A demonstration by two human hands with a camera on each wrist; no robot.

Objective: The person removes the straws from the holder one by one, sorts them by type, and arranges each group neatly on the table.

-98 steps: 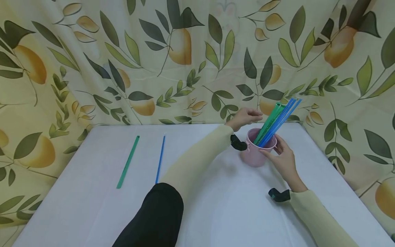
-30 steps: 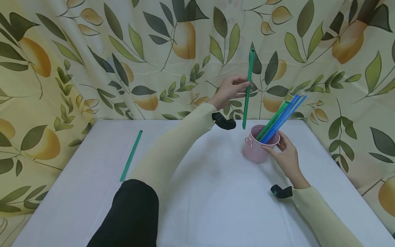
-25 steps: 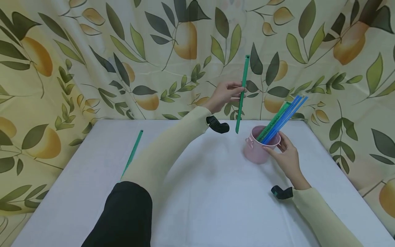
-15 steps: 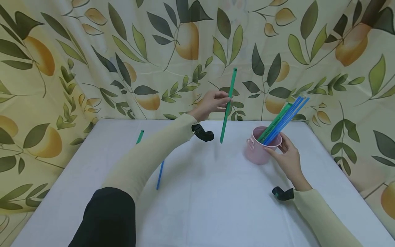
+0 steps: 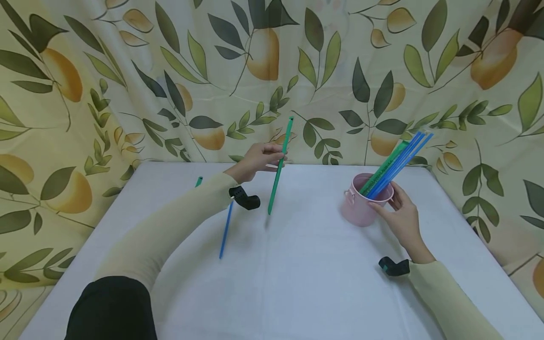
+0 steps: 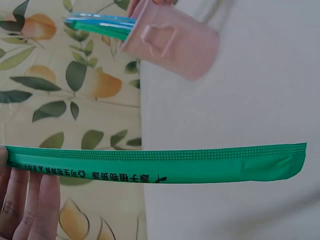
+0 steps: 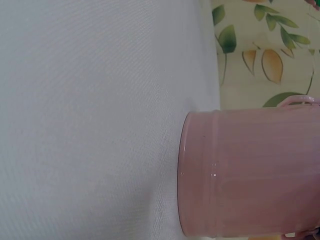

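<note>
My left hand (image 5: pixel 258 162) pinches a straw in a green printed wrapper (image 5: pixel 280 167) and holds it upright, its lower end near the tabletop left of the bucket. In the left wrist view that wrapped straw (image 6: pixel 200 165) runs across the picture, with my fingers at its left end. My right hand (image 5: pixel 401 219) grips the rim of a small pink bucket (image 5: pixel 357 210), thumb on the near side. Green and blue wrapped straws (image 5: pixel 395 165) lean to the right inside it. The right wrist view shows the bucket's side (image 7: pixel 250 175); that hand is mostly out of sight there.
On the white-covered table (image 5: pixel 297 283) lies a blue straw (image 5: pixel 226 230), partly behind my left wrist. Farther left, the tip of another green straw (image 5: pixel 199 181) shows past my sleeve. A leaf-and-fruit patterned curtain (image 5: pixel 263 56) hangs behind the table.
Earlier my left hand was empty beside the bucket. It then held the green straw upright near the bucket, and has since carried it left and down. The right hand stays on the bucket.
</note>
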